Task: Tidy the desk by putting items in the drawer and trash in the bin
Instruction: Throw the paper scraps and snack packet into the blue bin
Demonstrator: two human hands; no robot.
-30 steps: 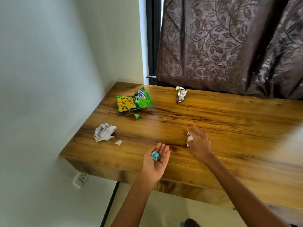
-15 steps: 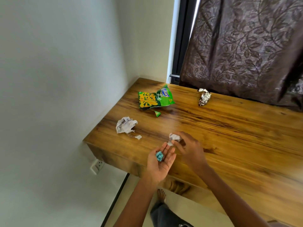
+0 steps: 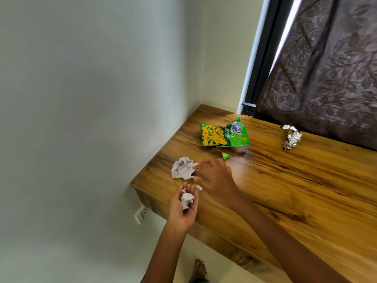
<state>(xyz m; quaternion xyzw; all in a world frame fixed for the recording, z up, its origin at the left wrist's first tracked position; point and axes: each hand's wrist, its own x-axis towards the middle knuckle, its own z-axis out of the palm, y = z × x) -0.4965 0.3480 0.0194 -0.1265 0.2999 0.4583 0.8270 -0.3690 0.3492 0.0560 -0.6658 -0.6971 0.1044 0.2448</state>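
White paper wad (image 3: pixel 187 199) cupped in upturned left hand (image 3: pixel 183 207), right hand (image 3: pixel 216 176) fingers spread, touching crumpled paper (image 3: pixel 183 168) on desk (image 3: pixel 285 190)

The only readable lettering stands on the green snack packet (image 3: pixel 224 136), which lies on the wooden desk (image 3: pixel 285 190) slightly above and right of the frame's centre. Its upper right part carries a blue oval logo with white script that appears to read "Kurkure", seen at a slant. Smaller print below the logo and near the packet's right edge is too fine and blurred to make out. The crumpled foil wrapper (image 3: pixel 290 137) further right shows no legible text.
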